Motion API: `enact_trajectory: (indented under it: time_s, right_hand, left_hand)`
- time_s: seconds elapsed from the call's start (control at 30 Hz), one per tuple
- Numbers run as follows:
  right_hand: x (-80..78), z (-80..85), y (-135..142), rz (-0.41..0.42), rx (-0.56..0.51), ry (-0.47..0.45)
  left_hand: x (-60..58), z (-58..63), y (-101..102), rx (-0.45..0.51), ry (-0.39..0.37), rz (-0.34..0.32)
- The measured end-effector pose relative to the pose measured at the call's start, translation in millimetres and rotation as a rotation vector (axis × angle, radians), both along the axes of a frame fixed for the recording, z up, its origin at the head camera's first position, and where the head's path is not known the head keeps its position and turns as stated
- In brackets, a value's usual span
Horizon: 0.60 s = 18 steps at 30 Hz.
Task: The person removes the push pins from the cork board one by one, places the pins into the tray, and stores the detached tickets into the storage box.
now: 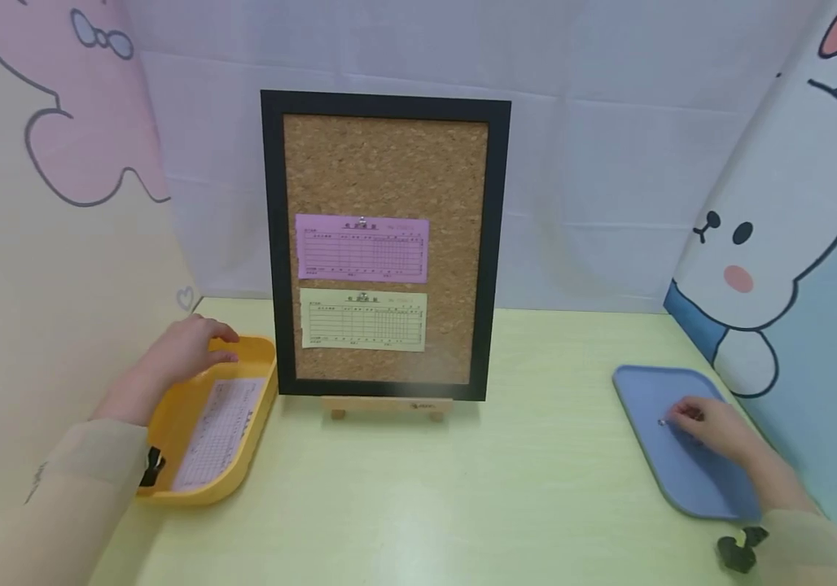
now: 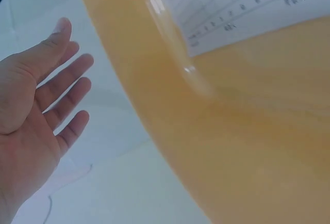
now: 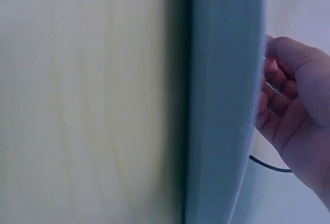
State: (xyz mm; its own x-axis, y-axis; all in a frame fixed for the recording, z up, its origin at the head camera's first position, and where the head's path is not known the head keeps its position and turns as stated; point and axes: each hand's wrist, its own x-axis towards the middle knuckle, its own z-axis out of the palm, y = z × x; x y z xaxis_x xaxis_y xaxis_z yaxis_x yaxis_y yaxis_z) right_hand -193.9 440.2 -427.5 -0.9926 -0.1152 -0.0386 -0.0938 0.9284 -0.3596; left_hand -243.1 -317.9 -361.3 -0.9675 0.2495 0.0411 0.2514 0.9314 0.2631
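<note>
My left hand (image 1: pixel 195 346) hovers over the far end of a yellow tray (image 1: pixel 246 456), its fingers loosely bent and holding nothing. A pinkish-white printed form (image 1: pixel 219 431) lies in that tray, just nearer than the hand. In the left wrist view the left hand (image 2: pixel 46 95) shows its relaxed fingers beside the tray wall. Above a blue tray (image 1: pixel 653 391), my right hand (image 1: pixel 712 427) pinches a small shiny pushpin (image 1: pixel 661 422) between thumb and fingertips. The right wrist view shows the right hand (image 3: pixel 299 95) with curled fingers, fingertips partly hidden behind the tray's rim (image 3: pixel 224 100).
A black-framed cork board (image 1: pixel 389 171) stands on a small wooden easel (image 1: pixel 389 404) between the trays. A purple form (image 1: pixel 362 251) and a pale green form (image 1: pixel 363 321) hang on it, each with a pin at the top. Cartoon-printed walls enclose both sides.
</note>
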Motion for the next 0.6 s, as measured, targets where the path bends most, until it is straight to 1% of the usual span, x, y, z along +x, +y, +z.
enact_trajectory:
  time_s: [0.1,0.2,0.27,0.33,0.47,0.53,0.6]
  right_hand:
    - [3.6,7.3,0,-0.007,0.023,0.052]
    - [5.9,19.4,-4,-0.030,0.039,0.094]
    - [7.2,29.2,-10,-0.038,0.037,0.124]
    - [9.2,39.3,-18,-0.039,0.035,0.175]
    - [14.8,60.3,-38,-0.037,0.007,0.263]
    - [17.3,70.2,-49,-0.043,-0.009,0.289]
    - [19.8,79.5,-61,-0.049,-0.021,0.316]
  left_hand:
    - [3.3,8.8,6,-0.002,0.074,0.015]
    - [7.5,19.2,14,0.016,0.143,0.041]
    - [10.7,26.4,19,0.046,0.176,0.063]
    - [14.0,32.9,24,0.082,0.207,0.080]
    - [20.0,43.5,36,0.148,0.283,0.089]
    - [22.9,48.0,43,0.190,0.318,0.094]
    - [26.2,52.1,50,0.232,0.337,0.105]
